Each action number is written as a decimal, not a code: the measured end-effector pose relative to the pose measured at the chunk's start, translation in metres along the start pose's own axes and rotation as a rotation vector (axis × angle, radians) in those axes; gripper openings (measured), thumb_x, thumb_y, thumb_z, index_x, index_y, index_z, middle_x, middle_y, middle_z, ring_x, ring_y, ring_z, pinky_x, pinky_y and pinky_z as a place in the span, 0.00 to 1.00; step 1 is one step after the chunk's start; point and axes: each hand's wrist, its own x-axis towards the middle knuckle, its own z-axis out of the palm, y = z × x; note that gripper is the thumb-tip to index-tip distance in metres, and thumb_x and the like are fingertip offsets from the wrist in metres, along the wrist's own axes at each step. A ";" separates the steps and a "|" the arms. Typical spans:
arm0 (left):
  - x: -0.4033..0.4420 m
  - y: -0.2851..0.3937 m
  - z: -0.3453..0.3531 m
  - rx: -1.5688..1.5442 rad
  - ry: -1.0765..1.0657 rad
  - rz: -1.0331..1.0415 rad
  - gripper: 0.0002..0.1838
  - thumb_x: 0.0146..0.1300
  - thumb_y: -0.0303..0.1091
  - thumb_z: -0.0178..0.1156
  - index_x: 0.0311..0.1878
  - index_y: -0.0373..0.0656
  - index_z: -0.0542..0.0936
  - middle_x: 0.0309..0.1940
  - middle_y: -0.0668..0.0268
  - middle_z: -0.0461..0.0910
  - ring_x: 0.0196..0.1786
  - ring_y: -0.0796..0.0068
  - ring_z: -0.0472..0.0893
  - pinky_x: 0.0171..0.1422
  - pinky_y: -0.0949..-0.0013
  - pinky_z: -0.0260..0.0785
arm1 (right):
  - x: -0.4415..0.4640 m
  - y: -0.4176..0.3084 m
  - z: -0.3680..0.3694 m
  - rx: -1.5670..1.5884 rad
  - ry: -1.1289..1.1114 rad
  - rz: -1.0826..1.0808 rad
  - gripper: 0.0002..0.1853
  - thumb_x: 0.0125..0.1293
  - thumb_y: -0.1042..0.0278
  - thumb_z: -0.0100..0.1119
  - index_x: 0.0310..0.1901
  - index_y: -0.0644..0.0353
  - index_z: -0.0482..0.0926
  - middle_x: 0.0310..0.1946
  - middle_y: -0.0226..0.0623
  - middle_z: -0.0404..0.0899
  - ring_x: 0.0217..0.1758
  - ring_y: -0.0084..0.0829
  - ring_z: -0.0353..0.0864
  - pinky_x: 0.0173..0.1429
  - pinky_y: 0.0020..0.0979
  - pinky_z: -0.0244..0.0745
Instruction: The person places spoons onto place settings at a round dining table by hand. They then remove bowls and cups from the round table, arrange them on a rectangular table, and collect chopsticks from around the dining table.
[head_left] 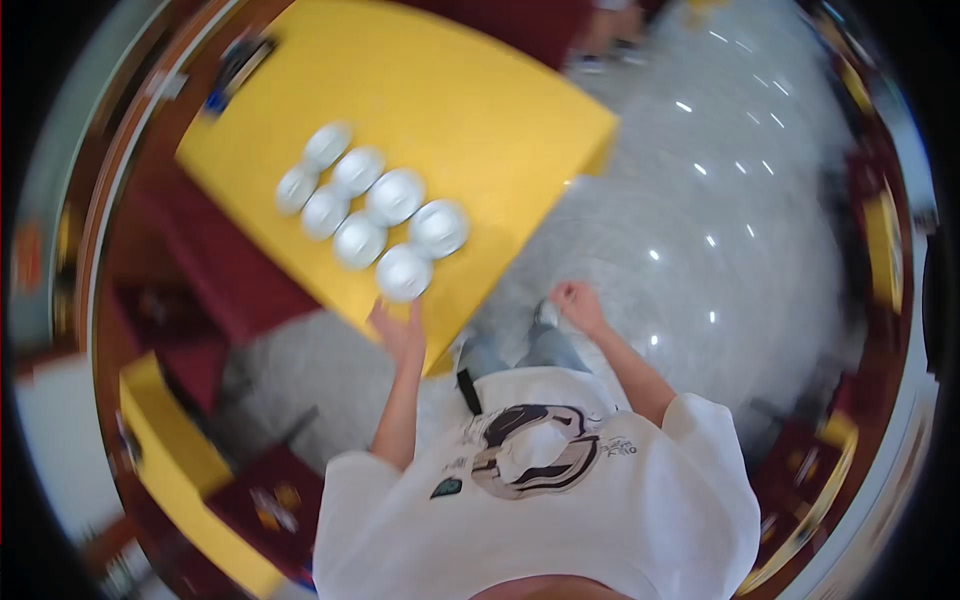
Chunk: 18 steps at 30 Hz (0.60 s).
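Note:
Several white round dishes (pixel 360 240), like upturned bowls or lidded cups, stand in two slanting rows on a yellow-covered table (pixel 510 110). Blur hides which kind they are. My left hand (pixel 402 332) is at the table's near edge, thumb and fingers apart, just below the nearest white dish (pixel 404 272). The fingertips reach close to its rim; whether they touch it I cannot tell. Out over the grey floor, right of the table, my right hand (pixel 577 303) has its fingers curled in, and no object shows in it.
A dark item with a blue part (pixel 240 70) lies at the table's far left corner. Another person's legs (pixel 608 35) stand beyond the table. Dark red chairs or cloth (pixel 215 250) line its left side. More yellow tables (pixel 180 480) are at the lower left and far right.

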 end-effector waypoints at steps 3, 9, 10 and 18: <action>-0.063 0.015 -0.016 0.315 -0.482 0.344 0.21 0.60 0.45 0.60 0.47 0.36 0.72 0.35 0.49 0.75 0.39 0.48 0.76 0.43 0.53 0.68 | -0.089 0.080 -0.023 0.022 0.145 0.445 0.18 0.52 0.52 0.61 0.28 0.63 0.80 0.23 0.46 0.79 0.29 0.43 0.79 0.37 0.40 0.74; -0.175 0.020 0.107 0.463 -1.342 0.736 0.19 0.56 0.50 0.61 0.30 0.41 0.77 0.26 0.51 0.79 0.32 0.52 0.79 0.35 0.56 0.70 | -0.243 0.211 -0.057 0.047 0.409 0.767 0.15 0.48 0.59 0.56 0.26 0.65 0.81 0.28 0.55 0.79 0.36 0.52 0.79 0.43 0.47 0.74; -0.192 0.052 0.137 0.544 -1.381 0.847 0.18 0.56 0.48 0.61 0.30 0.41 0.78 0.27 0.51 0.79 0.33 0.51 0.80 0.37 0.57 0.70 | -0.264 0.233 -0.074 0.067 0.483 0.816 0.15 0.48 0.59 0.56 0.26 0.65 0.81 0.28 0.55 0.79 0.36 0.52 0.79 0.43 0.47 0.74; -0.368 0.241 0.331 0.407 -1.368 0.936 0.16 0.56 0.41 0.55 0.35 0.37 0.81 0.28 0.50 0.81 0.36 0.52 0.80 0.42 0.58 0.70 | -0.426 0.323 -0.152 0.660 0.944 1.100 0.19 0.51 0.53 0.59 0.22 0.66 0.78 0.22 0.51 0.77 0.26 0.43 0.75 0.34 0.41 0.70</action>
